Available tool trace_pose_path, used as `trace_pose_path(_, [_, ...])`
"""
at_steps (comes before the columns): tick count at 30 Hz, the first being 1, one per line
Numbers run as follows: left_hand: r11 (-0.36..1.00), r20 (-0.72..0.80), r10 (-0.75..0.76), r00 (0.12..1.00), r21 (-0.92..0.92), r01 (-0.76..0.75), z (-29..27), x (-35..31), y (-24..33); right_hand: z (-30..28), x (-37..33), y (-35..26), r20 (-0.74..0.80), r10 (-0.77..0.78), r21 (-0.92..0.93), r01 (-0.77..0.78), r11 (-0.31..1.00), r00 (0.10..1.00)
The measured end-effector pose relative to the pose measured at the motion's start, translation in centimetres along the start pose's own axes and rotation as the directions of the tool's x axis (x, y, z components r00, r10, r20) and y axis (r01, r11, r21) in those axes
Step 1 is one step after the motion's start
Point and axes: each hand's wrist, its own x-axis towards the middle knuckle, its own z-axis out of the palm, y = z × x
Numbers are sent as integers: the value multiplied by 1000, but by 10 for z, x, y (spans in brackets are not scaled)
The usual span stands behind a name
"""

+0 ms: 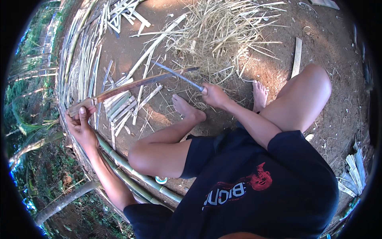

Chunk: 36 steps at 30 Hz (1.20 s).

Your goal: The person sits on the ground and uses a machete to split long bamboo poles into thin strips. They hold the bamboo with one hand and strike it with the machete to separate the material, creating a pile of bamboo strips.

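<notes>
My left hand (82, 125) is closed on the wooden handle of a machete (137, 84), out at the left. Its long dark brown blade points right, toward the middle of the view. In my right hand (215, 96) is a slim grey file (184, 77), gripped at its near end. The file slants up and left and crosses the blade near the machete's tip. Whether the two touch, I cannot tell. Below the blade lies a small heap of split bamboo pieces (121, 106).
Tangled bamboo shavings (217, 34) cover the ground ahead, beyond my bare feet. Long bamboo strips (81, 65) lie along the left edge. Bamboo poles (137, 173) run beside my left knee. A flat strip (297, 57) lies at the right, and pale slats (354, 173) at the far right.
</notes>
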Motion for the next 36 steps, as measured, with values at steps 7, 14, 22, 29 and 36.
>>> trace_pose_path(7, [1000, -78, 15, 997, 7, -15, -15, 2, -19, -14, 14, 15, 106, 313, -106, -302, 947, 944])
trace_pose_path(14, [999, -189, 38, 981, 12, -36, 21, 2, 4, -2, -36, -68, 11, -303, 20, 302, 953, 953])
trace_pose_path(22, [1000, -161, -3, 987, 11, 5, 6, -7, -7, 5, -1, -3, 51, -93, 42, 91, 995, 994])
trace_pose_path(29, [1000, -45, -26, 999, 13, 26, 0, 0, 5, -11, 40, 97, 90, 230, -234, -204, 951, 969])
trace_pose_path(36, [999, -56, 34, 998, -34, -36, 11, -11, 8, -17, -48, -111, 87, -347, 255, 315, 914, 934])
